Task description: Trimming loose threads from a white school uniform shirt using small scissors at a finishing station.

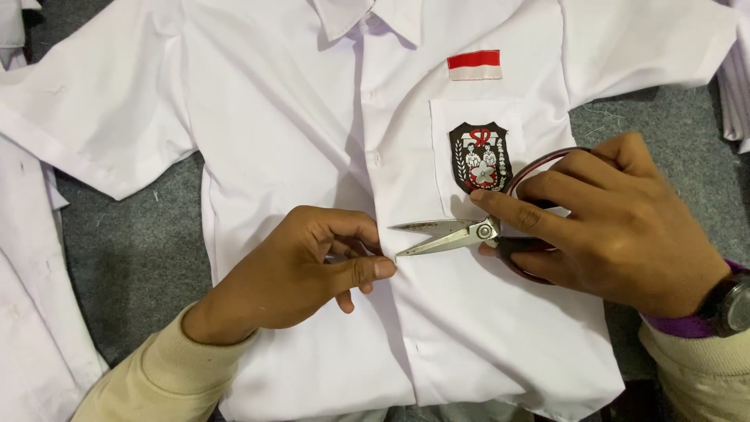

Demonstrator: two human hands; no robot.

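Surface [137,250]: grey felt-like cloth, showing between the garments, carrying everything.
Shirt [297,117]: white, short-sleeved, spread flat front-up, collar at the top edge; long axis ran top to bottom of the view along the buttoned placket.
Neighbouring garments [23,312]: more white cloth at the left and right edges, lying apart from the work.
Chest pocket [449,187]: on the right of the placket, bearing a dark shield-shaped badge [479,156]; above it a small red-and-white patch [474,66].
Right hand [617,223]: closed around the dark red loops of the scissors, forefinger laid forward along the pivot; a wristwatch [733,305] on the wrist.
Left hand [301,270]: thumb and fingers pinched together at the placket edge, on a fold of cloth or a loose thread; too small to tell which.
Scissors [461,233]: lying just below the pocket, long axis nearly level, tips pointing left toward the left thumb; blades slightly parted, tips very near the thumb.
Risk, judged: nicked thumb from blades closing so near it; snipped placket or button thread from tips dipping into the fabric; cut pocket seam from a drifting blade.
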